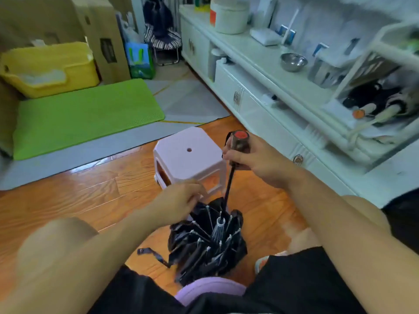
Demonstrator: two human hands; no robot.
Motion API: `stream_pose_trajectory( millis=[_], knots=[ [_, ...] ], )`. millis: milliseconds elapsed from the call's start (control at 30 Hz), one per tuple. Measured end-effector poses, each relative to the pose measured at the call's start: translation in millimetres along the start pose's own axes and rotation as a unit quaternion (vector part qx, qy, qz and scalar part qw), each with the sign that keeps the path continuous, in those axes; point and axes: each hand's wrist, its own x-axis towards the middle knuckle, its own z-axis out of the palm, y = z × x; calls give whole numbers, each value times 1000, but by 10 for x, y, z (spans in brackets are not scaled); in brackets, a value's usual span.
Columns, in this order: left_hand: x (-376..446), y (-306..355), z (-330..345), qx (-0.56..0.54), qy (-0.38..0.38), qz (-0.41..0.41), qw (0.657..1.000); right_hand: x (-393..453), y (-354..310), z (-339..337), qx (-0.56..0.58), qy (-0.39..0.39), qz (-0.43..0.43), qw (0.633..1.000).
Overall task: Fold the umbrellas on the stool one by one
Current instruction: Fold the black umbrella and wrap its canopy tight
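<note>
A glossy orange-brown wooden plank floor [74,200] fills the near part of the room, and on it stands a small pale pink plastic stool [189,158] with a round hole in the middle of its seat. Just in front of the stool, low over the floor between the person's knees, hangs a black collapsed folding umbrella [207,242], its canopy bunched loosely with the silvery rib tips showing and a black closure strap [154,253] trailing toward the floor. The right hand [251,158] grasps the umbrella's dark handle with a red-orange end cap [239,141] beside the stool's right edge, the thin black shaft running down from it into the canopy. The left hand [179,202], at the stool's near edge, has its fingers curled onto the upper rim of the black fabric. Beyond the stool lies a grey floor mat [188,103] carrying a bright green foam pad [84,116], with a yellow plastic storage bin [47,66] and tall brown cardboard boxes [99,35] behind it. Right of the stool runs a long white low cabinet [260,87] with drawers, topped by a steel bowl [293,62] and a white round container [230,15].
</note>
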Motion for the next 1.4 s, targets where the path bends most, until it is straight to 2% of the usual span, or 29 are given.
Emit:
stream_pose_trajectory(
  millis=[100, 233, 300, 367, 467, 533, 600, 733, 833, 1000, 1167, 1267, 1400],
  knots=[
    [184, -21, -5, 17, -12, -41, 999, -99, 111, -372, 10, 65, 0, 998],
    [154, -275, 246, 54, -35, -127, 990, -136, 205, -746, 35, 208, 3, 978],
    [230, -337, 363, 53, -63, -177, 981, -185, 294, -859, 9, 278, 8, 960],
    [440, -267, 459, 24, -60, -180, 981, -266, 380, -940, -58, 314, 2, 948],
    [771, -125, 655, -17, -40, -140, 989, -403, 384, -1101, -214, 301, 6, 929],
    [959, -29, 807, -44, -68, -139, 987, -465, 348, -1211, -339, 290, 12, 895],
    [1179, 156, 917, -60, -115, -132, 983, -463, 378, -1266, -412, 274, 0, 869],
    [1613, 468, 1135, -72, -171, -101, 977, -366, 597, -1337, -378, 327, -51, 864],
    [1691, 319, 1486, -50, -177, -143, 972, -264, 725, -1404, -341, 360, -91, 864],
    [1475, -92, 1914, -102, -153, -248, 951, -189, 1192, -1260, -340, 301, -54, 889],
    [1535, -253, 2222, -147, -81, -265, 949, 40, 1679, -1190, -346, 271, -43, 897],
    [1649, -198, 2398, -170, -66, -267, 946, 158, 1966, -1136, -349, 251, -40, 902],
    [1807, -208, 2527, -82, -20, -243, 966, 247, 2358, -971, -352, 230, -32, 907]
  ],
)
